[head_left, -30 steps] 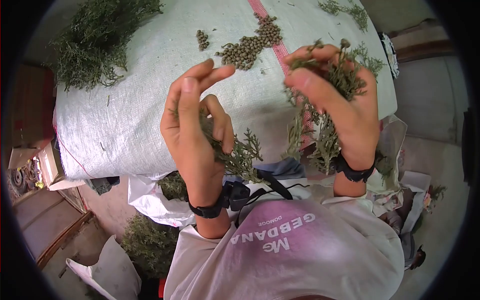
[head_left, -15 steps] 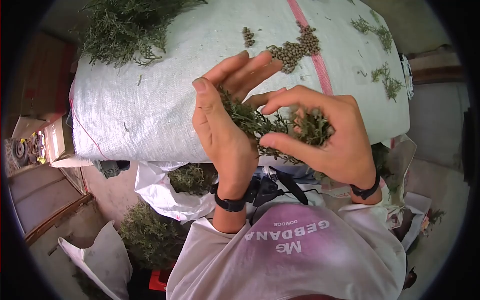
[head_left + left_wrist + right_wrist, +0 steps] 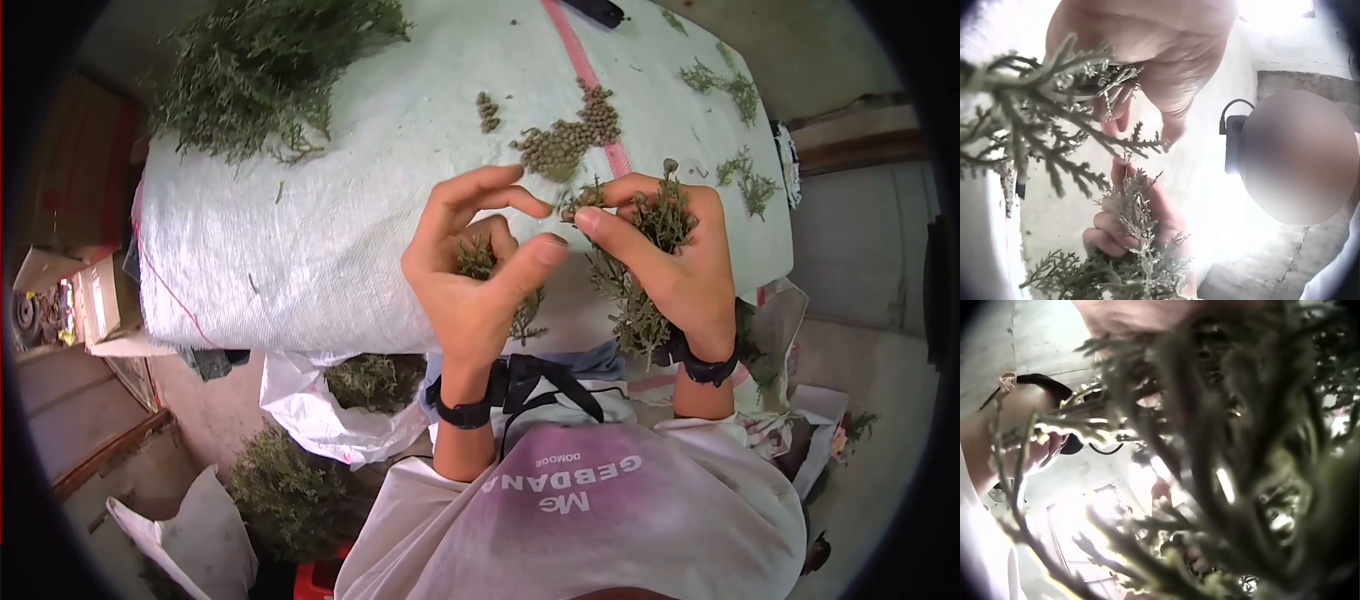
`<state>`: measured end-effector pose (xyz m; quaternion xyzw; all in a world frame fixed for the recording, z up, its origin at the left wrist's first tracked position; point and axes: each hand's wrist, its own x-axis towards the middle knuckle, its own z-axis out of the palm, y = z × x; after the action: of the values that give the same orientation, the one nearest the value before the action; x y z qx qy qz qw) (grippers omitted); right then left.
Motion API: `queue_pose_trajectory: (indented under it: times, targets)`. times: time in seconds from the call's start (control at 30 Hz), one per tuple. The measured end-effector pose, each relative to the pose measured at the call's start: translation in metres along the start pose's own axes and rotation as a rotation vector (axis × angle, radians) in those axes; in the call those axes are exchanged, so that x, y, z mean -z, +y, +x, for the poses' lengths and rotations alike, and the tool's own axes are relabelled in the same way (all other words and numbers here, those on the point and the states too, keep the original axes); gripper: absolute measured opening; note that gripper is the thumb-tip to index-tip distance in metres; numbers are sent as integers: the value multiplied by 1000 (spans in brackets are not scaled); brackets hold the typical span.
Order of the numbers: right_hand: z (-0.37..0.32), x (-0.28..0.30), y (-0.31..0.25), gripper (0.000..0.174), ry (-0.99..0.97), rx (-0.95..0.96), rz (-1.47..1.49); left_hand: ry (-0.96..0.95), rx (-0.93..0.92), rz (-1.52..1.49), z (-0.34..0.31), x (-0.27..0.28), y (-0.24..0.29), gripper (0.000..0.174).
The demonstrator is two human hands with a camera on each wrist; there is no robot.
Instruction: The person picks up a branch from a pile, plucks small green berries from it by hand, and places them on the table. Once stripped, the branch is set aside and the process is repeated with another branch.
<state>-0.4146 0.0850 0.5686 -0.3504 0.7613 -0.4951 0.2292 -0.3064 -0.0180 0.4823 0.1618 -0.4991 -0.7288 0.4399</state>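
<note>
The left hand is holding a green sprig in its curled lower fingers, thumb and forefinger standing apart. Just beside it, the right hand is gripping a leafy bunch, thumb and forefinger pinching together. Beyond them, 2 clusters of brown berries are lying on the white sack.

Half a second ago the hands overlapped; now the right hand is drawn back, its fingertips just beside the left's. The left hand has gone from straight to bent fingers, its thumb swung inward. The right now pinches a sprig tip. A dark object has come into view on the sack.
</note>
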Motion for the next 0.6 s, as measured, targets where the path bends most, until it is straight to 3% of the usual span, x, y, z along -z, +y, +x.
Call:
queue_pose_trajectory:
  times: [0.07, 0.17, 0.37, 0.6]
  targets:
    - [3, 6, 0, 13, -4, -98, 56, -34, 34, -33, 4, -6, 4, 36]
    - [-1, 7, 8, 12, 0, -88, 50, 91, 334, -168, 5, -14, 11, 29]
    - [4, 9, 4, 12, -110, -178, 0, 86, 281, -164, 11, -17, 2, 18]
    - [12, 7, 4, 11, -175, -224, 10, 71, 342, -144, 14, -11, 5, 15]
